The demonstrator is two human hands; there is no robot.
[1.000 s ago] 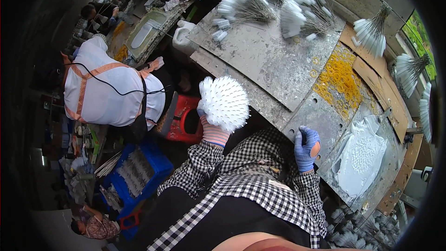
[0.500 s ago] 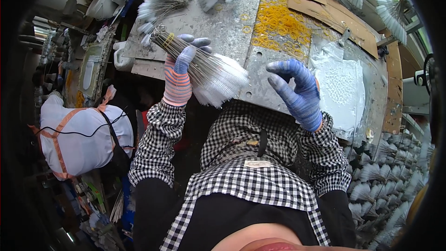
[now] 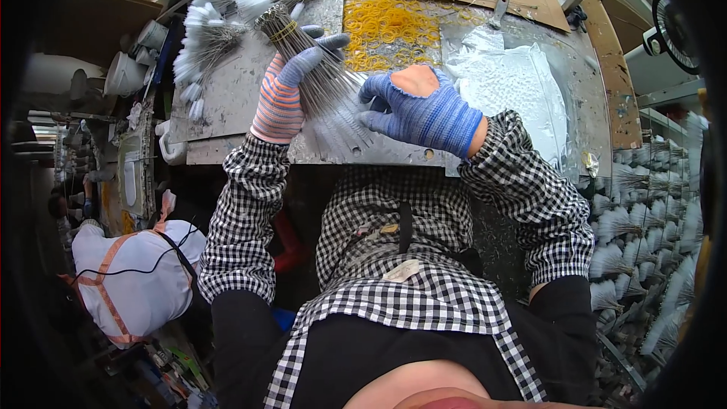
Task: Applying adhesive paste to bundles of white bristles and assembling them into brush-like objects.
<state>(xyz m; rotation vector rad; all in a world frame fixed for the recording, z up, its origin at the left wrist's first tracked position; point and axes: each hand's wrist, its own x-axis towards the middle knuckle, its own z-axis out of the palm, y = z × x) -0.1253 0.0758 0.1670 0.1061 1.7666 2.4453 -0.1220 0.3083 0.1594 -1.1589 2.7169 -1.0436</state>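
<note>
My left hand (image 3: 282,98), in an orange-striped glove with grey fingertips, grips a bundle of thin wire-stemmed brushes (image 3: 324,92). A yellow rubber band (image 3: 285,32) circles the stems near their looped upper end, and the white bristles fan out blurred toward the table's near edge. Beside the bristle end is my right hand (image 3: 424,110), in a blue glove with a hole that bares skin on its back. Its fingers curve and the thumb stands apart from them, with nothing seen between. Whether the fingertips touch the bristles is unclear.
On the metal table (image 3: 227,132) lie loose yellow rubber bands (image 3: 390,26), more brush bundles (image 3: 212,38), a white-coated sheet (image 3: 515,83) and cardboard (image 3: 485,0). Racked brush bundles (image 3: 644,227) stand at the right. A person in white with orange straps (image 3: 140,280) is at the left.
My right hand has moved left and turned its back upward, coming up to the bristle end. The bundle hangs more steeply in my left hand. The whole view has shifted.
</note>
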